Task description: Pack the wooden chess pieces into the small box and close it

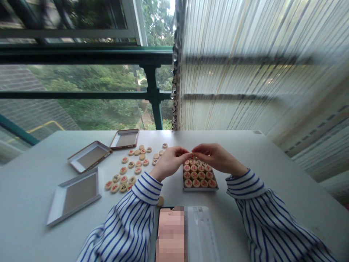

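Observation:
A small tray (200,189) in the middle of the white table (35,189) holds rows of round wooden chess pieces (198,176) with red characters. My left hand (170,162) and my right hand (214,156) meet over the tray's far end. Their fingertips pinch together on one round piece (191,157) just above the far row. Both sleeves are striped blue and white. Several loose pieces (131,169) lie scattered to the left of my left hand.
Three shallow box halves lie at the left: a near one (75,194), a middle one (89,155), a far one (124,138). A phone (171,233) and a white folded sheet (203,233) rest near me. A window and blinds stand behind the table.

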Action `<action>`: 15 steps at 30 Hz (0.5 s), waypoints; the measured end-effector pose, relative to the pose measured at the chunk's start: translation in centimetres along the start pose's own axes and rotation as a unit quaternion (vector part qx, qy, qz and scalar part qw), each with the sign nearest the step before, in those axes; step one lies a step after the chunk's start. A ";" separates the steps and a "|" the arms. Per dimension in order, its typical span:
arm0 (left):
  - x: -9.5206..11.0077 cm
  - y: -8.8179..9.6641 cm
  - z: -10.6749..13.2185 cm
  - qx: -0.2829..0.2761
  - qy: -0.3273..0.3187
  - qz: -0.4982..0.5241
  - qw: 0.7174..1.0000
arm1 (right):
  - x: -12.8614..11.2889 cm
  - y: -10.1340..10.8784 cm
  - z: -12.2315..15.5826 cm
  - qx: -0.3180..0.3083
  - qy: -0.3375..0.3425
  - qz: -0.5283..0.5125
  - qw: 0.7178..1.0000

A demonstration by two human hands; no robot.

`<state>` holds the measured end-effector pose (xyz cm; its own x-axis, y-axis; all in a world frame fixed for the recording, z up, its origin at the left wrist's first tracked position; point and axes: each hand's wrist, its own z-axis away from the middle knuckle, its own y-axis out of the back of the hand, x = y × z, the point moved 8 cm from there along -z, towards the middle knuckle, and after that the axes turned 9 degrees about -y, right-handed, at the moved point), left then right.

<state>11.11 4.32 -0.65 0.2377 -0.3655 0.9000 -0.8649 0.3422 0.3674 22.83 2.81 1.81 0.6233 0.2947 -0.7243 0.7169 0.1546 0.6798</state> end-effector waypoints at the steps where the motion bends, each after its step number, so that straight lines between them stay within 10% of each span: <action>1: 0.1 0.1 0.0 0.008 0.006 -0.002 1.000 | -0.1 0.0 0.0 0.001 0.005 0.004 1.000; 15: 0.3 0.2 0.1 0.035 0.038 -0.013 0.999 | -1.5 -0.3 0.3 -0.005 0.053 0.071 0.996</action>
<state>10.98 4.14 -0.37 0.2909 -0.3063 0.9064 -0.8859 0.2717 0.3761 21.73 2.06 2.67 0.6812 0.4130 -0.6045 0.6201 0.1136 0.7763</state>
